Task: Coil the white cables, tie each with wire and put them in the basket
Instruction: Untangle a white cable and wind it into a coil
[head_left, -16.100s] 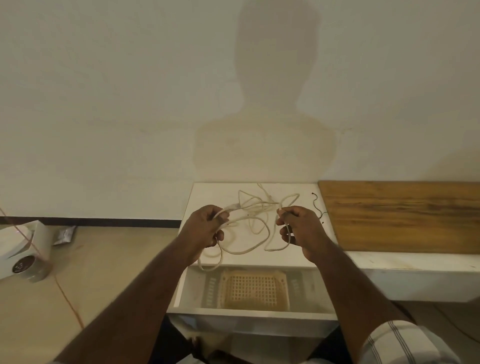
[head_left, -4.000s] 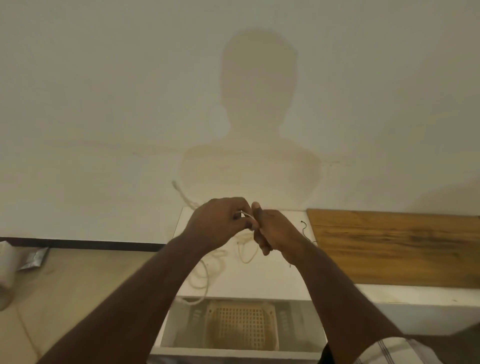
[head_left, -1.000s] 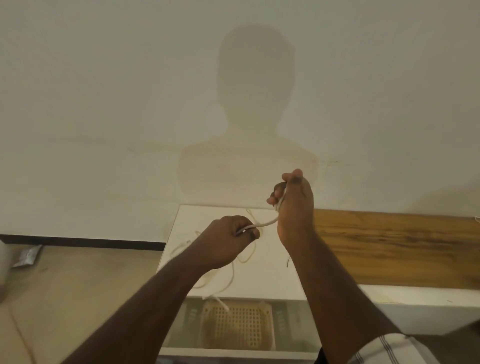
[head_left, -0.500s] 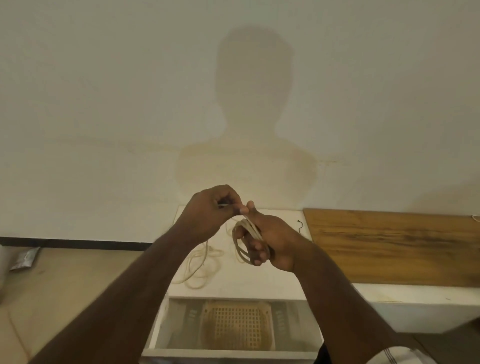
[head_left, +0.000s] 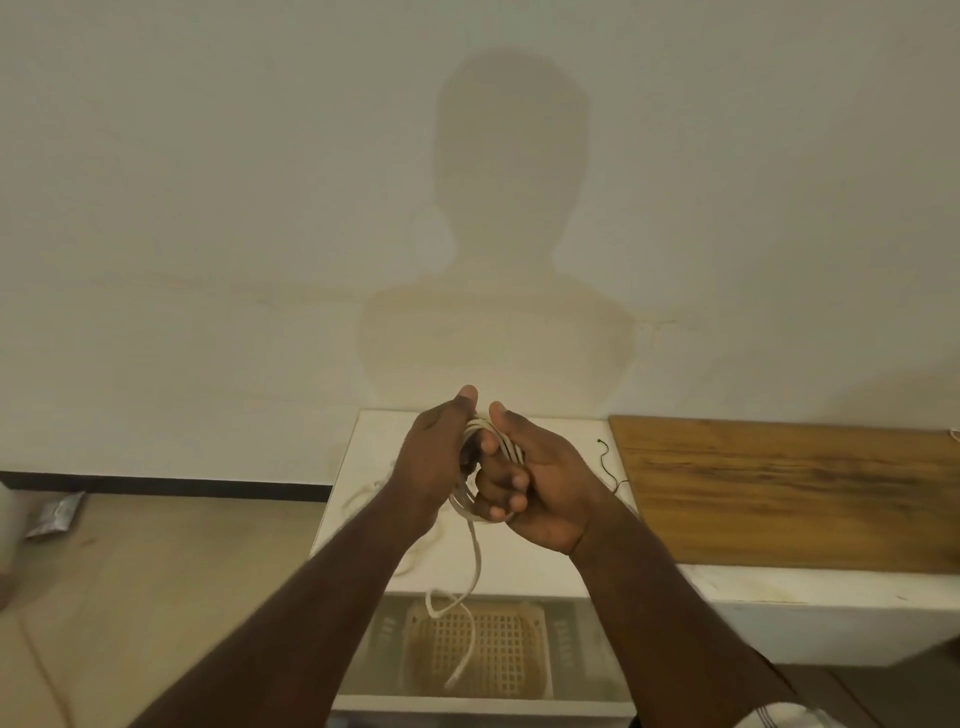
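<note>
A white table (head_left: 540, 561) carries loose cable (head_left: 363, 499) and dark wire (head_left: 605, 465).

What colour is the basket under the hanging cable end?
Pale beige, with a grid of small holes; the basket shows best in the head view.

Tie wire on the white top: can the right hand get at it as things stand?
Probably not yet. The wire lies bare just right of the right hand, nothing covering it, but that hand grips the cable coil with the left hand and would have to hand it over.

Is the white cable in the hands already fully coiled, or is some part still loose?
Partly coiled. Loops sit in the right hand, but a tail of the white cable hangs loose above the basket.
</note>
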